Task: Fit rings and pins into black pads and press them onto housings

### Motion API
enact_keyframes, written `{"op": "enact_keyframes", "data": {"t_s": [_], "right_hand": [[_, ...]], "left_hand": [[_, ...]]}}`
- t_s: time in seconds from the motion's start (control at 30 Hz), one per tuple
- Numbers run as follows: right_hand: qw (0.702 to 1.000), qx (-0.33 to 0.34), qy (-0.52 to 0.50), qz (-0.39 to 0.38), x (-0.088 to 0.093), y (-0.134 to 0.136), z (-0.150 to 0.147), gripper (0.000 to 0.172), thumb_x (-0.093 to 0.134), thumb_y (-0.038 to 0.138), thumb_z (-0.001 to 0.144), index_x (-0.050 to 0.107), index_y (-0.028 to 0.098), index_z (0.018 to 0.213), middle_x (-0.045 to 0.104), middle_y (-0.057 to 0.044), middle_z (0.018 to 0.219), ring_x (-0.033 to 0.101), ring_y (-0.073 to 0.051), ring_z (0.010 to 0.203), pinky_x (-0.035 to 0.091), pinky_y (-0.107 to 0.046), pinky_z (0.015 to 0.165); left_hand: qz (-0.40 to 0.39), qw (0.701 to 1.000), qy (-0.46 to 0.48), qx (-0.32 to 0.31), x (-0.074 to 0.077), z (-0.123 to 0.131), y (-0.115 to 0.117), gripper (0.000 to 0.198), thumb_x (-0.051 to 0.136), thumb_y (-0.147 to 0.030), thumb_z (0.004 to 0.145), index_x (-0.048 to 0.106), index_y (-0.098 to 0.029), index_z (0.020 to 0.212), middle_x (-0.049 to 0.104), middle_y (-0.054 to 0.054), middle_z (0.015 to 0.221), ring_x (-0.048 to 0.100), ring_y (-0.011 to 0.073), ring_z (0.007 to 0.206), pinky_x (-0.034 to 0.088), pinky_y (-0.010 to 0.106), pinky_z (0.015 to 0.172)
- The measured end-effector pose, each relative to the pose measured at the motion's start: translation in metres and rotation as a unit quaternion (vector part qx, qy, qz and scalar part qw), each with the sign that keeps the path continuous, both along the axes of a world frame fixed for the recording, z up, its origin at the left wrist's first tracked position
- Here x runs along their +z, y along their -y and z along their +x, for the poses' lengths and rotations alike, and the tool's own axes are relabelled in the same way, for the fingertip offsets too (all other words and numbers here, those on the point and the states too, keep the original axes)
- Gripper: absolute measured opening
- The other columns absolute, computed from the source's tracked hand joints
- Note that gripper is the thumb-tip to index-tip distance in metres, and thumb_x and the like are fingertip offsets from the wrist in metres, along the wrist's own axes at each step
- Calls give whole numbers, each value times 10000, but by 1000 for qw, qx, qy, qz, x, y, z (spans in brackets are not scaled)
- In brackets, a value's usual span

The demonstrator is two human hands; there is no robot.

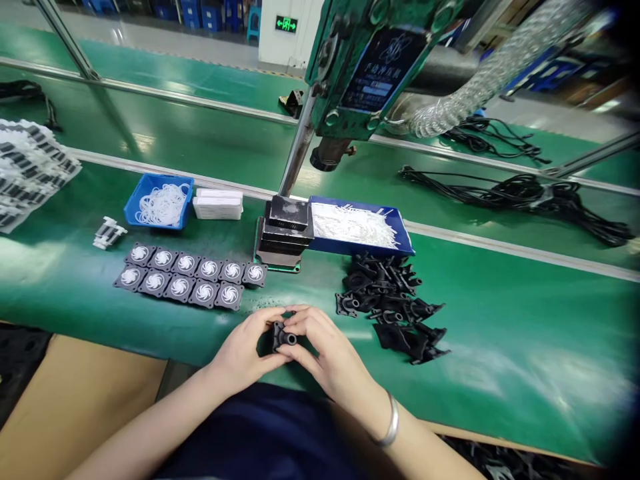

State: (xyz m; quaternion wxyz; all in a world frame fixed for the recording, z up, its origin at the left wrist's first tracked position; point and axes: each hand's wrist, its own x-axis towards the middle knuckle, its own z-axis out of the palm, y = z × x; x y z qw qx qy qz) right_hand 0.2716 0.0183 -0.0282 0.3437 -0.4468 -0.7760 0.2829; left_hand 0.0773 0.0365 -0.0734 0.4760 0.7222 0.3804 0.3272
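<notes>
Between my two hands, close to the table's front edge, is a black plastic part (284, 339) with a square flange and a short round tube pointing toward me. My left hand (244, 347) grips it from the left, fingers and thumb curled around its flange. From the right, my right hand (325, 343) pinches it by the tube side with fingertips and thumb. To the right lies a loose pile of similar black parts (385, 290). Two rows of square black parts with white swirl-shaped rotors (180, 287) sit to the left.
A green press (345, 67) rises behind a black metal block (287, 227). Behind are a blue bin of white rings (131, 212), white boxes (219, 204) and a blue tray of white strips (407, 235). Stacked white-and-black parts (30, 170) stand far left; black cables (530, 200) lie right.
</notes>
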Motion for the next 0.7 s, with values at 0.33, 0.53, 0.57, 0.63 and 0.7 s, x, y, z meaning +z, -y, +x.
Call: {"op": "enact_keyframes", "data": {"t_s": [0.33, 0.53, 0.57, 0.63, 0.7], "right_hand": [[1000, 10, -26, 15, -6, -3, 1, 137, 638, 271, 940, 544, 245, 1036, 630, -59, 1056, 574, -225, 1143, 512, -415, 976], [1000, 2, -17, 17, -4, 1, -1, 134, 606, 336, 957, 548, 244, 1036, 633, -63, 1063, 588, -226, 1141, 522, -398, 964], [1000, 1, -14, 17, 0, -1, 0, 170, 608, 365, 953, 546, 247, 1058, 629, -65, 1085, 595, -219, 1131, 531, -379, 952], [999, -1, -4, 31, 17, -8, 6, 273, 615, 427, 939, 532, 252, 1130, 609, -79, 1158, 595, -214, 1135, 543, -355, 942], [996, -12, 11, 88, 47, -22, 16, 333, 612, 436, 942, 511, 251, 1199, 579, -98, 1231, 575, -220, 1171, 533, -369, 972]], "left_hand": [[32, 999, -4, 5, 5, 0, -6, 565, 782, -226, 778, 527, -254, 1281, 662, 62, 1243, 659, 218, 1111, 550, 367, 987], [76, 997, -5, 11, 8, 2, 0, 465, 773, -180, 776, 581, -249, 1193, 691, 40, 1128, 673, 193, 1019, 569, 315, 913], [90, 996, 0, 11, 12, 1, -2, 460, 774, -182, 779, 583, -254, 1191, 693, 34, 1110, 675, 187, 1004, 573, 300, 894], [137, 990, 16, 10, 27, 0, -11, 434, 774, -210, 794, 592, -262, 1184, 696, 31, 1084, 675, 182, 992, 573, 284, 874], [201, 979, 27, 14, 52, -3, -32, 405, 774, -240, 804, 605, -261, 1171, 694, 39, 1086, 666, 191, 1014, 562, 298, 897]]}}
